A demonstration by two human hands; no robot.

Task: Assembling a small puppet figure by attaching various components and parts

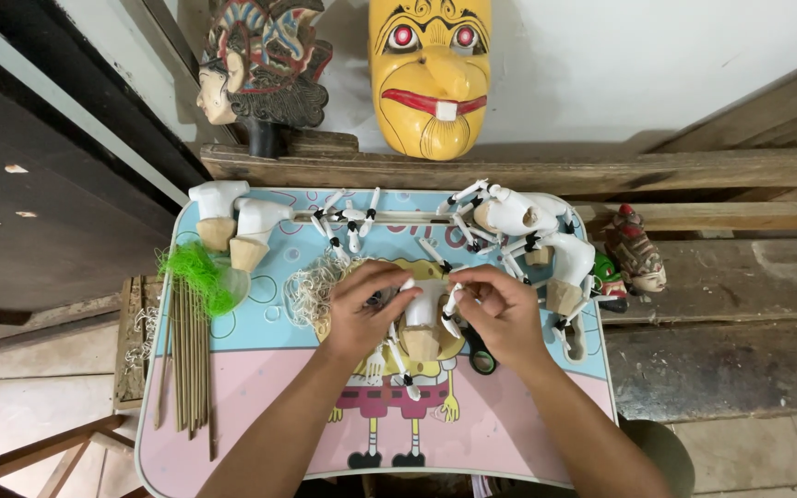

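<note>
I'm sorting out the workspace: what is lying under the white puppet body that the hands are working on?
Under the white puppet body lies the small table with its cartoon-printed top. Left hand and right hand cover the spots beside it.

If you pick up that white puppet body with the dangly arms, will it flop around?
Probably. The white puppet body under both hands looks stiff, like carved wood. Its thin arms are jointed with dark ties, so they would likely swing loose. Those slim pieces may snap if squeezed.
</note>
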